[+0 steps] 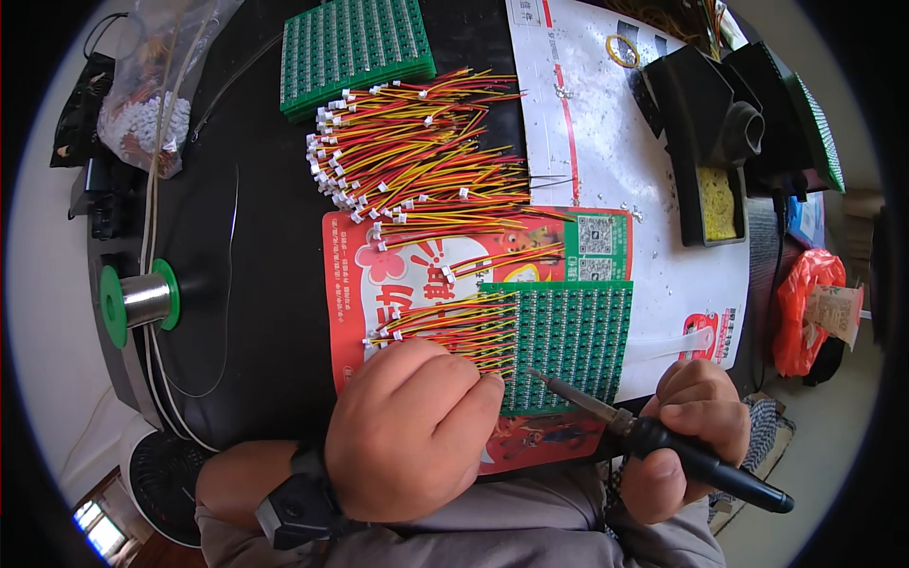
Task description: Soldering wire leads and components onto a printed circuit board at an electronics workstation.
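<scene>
A soldering iron (682, 454) with a black handle is held in my right hand (696, 431). Its metal tip points left and reaches over the green circuit board panel (573, 346). My left hand (412, 426) is closed, its fingertips at the board's lower left edge beside red and yellow wires (454, 317). What those fingers pinch is hidden beneath the hand. The wires run from the board's left side to small white connectors. The panel lies on a red printed sheet (343, 284).
A pile of loose connector wires (426, 142) lies beyond the board, below a stack of green panels (355, 52). Left stands a green-ended solder spool (142, 301). At far right are an iron stand (696, 114) with a yellow sponge (720, 204) and a red plastic bag (805, 303).
</scene>
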### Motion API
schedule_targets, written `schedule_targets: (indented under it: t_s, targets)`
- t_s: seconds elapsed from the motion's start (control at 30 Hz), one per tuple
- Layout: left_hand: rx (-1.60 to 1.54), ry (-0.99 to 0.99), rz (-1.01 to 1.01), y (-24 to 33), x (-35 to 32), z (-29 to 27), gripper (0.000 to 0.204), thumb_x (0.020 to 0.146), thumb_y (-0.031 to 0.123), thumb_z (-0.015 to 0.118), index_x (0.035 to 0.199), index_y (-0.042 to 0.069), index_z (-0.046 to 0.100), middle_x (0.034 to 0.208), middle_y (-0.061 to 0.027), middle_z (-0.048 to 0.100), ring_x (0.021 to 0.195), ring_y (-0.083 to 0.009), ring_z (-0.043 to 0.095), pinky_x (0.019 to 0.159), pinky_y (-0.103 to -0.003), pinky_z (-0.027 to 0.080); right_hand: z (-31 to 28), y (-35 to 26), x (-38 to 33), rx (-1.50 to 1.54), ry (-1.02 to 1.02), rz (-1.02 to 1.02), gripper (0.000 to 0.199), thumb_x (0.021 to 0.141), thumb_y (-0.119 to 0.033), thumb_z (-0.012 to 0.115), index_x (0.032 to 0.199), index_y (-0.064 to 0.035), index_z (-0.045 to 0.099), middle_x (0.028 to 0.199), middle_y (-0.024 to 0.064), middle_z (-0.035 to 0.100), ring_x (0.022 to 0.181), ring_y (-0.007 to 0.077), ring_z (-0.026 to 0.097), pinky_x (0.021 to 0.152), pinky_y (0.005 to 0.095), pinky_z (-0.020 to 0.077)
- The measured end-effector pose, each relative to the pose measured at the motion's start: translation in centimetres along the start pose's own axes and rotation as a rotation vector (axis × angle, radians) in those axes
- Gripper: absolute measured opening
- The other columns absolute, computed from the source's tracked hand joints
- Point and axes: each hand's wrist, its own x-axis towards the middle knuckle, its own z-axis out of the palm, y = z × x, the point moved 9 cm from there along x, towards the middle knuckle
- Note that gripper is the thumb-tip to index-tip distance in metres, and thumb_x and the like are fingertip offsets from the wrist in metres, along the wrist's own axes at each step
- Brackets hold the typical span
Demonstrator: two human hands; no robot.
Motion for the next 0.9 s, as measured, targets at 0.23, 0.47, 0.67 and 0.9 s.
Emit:
schedule_targets:
  t_s: [0.23,0.47,0.67,0.9]
  targets:
    - [0.014,-0.040,-0.009,0.0,-0.1,0.5,0.026,0.070,-0.001,0.069,0.095,-0.004,0.070,0.089,-0.0111,0.061,0.081,-0.0301,0.061,0.069,-0.039,0.054,0.3,0.0,0.7,0.052,-0.120,-0.076,0.030,0.075,-0.015,0.078,0.091,0.0025,0.060,0.059,0.0056,0.054,0.044,0.0161,0.045,0.042,0.0311,0.0342]
    - [0.004,0.029,0.006,0.0,0.2,0.2,0.027,0.063,-0.008,0.076,0.089,-0.003,0.071,0.080,-0.0115,0.062,0.067,-0.0299,0.060,0.058,-0.039,0.049,0.9,-0.1,1.0,0.030,-0.170,-0.087,0.029,0.074,-0.013,0.079,0.089,0.0032,0.061,0.058,0.0067,0.056,0.042,0.0166,0.046,0.039,0.0311,0.0344]
    - [-0.006,0.013,0.018,0.1,0.0,0.2,0.028,0.062,-0.008,0.076,0.089,-0.003,0.072,0.081,-0.0112,0.061,0.067,-0.0294,0.060,0.058,-0.039,0.049,1.2,-0.1,1.1,0.031,-0.191,-0.080,0.028,0.073,-0.012,0.078,0.089,0.0032,0.061,0.057,0.0069,0.056,0.041,0.0168,0.047,0.039,0.0309,0.0347]
    - [0.004,0.010,0.018,0.1,0.1,0.3,0.028,0.061,-0.007,0.078,0.088,-0.003,0.072,0.080,-0.0107,0.062,0.066,-0.0291,0.059,0.058,-0.038,0.049,1.3,-0.1,1.2,0.021,-0.203,-0.074,0.029,0.072,-0.012,0.078,0.089,0.0029,0.061,0.056,0.0071,0.056,0.041,0.0172,0.047,0.039,0.0310,0.0351]
